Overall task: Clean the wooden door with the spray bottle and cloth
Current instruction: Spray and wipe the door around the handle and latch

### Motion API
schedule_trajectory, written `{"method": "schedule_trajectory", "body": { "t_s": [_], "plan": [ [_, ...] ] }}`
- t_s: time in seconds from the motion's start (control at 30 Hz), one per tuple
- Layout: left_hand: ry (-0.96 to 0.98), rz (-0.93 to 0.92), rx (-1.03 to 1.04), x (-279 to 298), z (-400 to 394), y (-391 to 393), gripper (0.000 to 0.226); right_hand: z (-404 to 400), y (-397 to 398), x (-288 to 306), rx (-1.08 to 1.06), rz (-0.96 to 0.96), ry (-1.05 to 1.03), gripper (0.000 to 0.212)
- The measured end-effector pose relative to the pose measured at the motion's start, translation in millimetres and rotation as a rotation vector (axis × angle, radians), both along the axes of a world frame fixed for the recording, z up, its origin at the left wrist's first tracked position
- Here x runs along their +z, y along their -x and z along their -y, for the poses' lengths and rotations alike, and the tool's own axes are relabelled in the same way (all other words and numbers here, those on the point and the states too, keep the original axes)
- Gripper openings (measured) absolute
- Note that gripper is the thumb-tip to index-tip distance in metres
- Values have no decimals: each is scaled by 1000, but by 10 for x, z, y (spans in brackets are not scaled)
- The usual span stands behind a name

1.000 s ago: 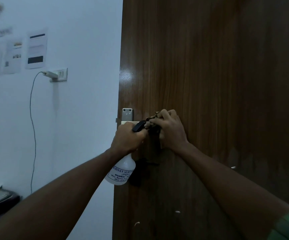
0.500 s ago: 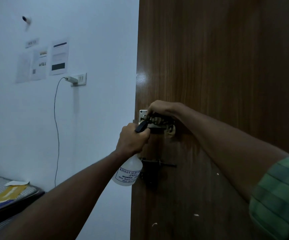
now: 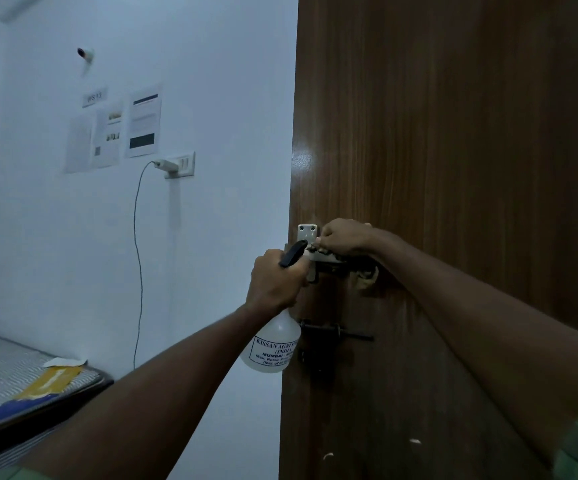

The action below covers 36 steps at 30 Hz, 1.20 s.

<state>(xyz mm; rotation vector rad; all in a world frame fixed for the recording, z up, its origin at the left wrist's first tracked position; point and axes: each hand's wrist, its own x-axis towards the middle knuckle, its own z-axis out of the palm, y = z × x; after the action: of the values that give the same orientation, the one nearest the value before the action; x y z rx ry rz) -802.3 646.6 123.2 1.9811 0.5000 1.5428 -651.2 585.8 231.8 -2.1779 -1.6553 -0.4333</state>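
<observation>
The dark wooden door (image 3: 454,133) fills the right half of the view. My left hand (image 3: 275,282) grips the neck of a clear spray bottle (image 3: 273,348) with a black trigger, held just left of the door's edge. My right hand (image 3: 344,239) holds a bunched cloth (image 3: 365,277) against the metal latch plate (image 3: 307,233) near the door's left edge. Most of the cloth is hidden under my fingers; a pale fold hangs below my wrist.
A black sliding bolt (image 3: 336,332) sits on the door below the latch. On the white wall are taped papers (image 3: 114,129) and a socket with a plugged charger (image 3: 173,164), its cable hanging down. A bed (image 3: 10,386) lies at lower left.
My right hand has slid with the cloth from the door face left onto the latch plate. My view has turned left, showing more wall. The left hand keeps the bottle in place.
</observation>
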Motion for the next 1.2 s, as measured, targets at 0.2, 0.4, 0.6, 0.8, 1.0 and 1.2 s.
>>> {"method": "schedule_trajectory", "body": {
  "t_s": [0.2, 0.4, 0.6, 0.8, 1.0, 1.2],
  "plan": [
    [-41, 25, 76, 34, -29, -25, 49, -128, 216, -39, 8, 30, -140, 20],
    [-33, 1, 17, 70, -58, -9, 43, 206, -41, 50, 112, -236, -7, 29],
    [-24, 7, 62, 113, -21, 14, 37, -58, 173, -87, 74, -45, -179, 27],
    [-35, -31, 36, 34, -20, 36, 37, 212, -99, 33, 57, -112, -8, 26],
    [-54, -27, 51, 31, -14, 27, 55, -33, 204, -156, 100, -6, -248, 15],
    [-57, -32, 17, 3, 11, 8, 50, 189, -81, 45, 44, -64, 33, 23]
  ]
}}
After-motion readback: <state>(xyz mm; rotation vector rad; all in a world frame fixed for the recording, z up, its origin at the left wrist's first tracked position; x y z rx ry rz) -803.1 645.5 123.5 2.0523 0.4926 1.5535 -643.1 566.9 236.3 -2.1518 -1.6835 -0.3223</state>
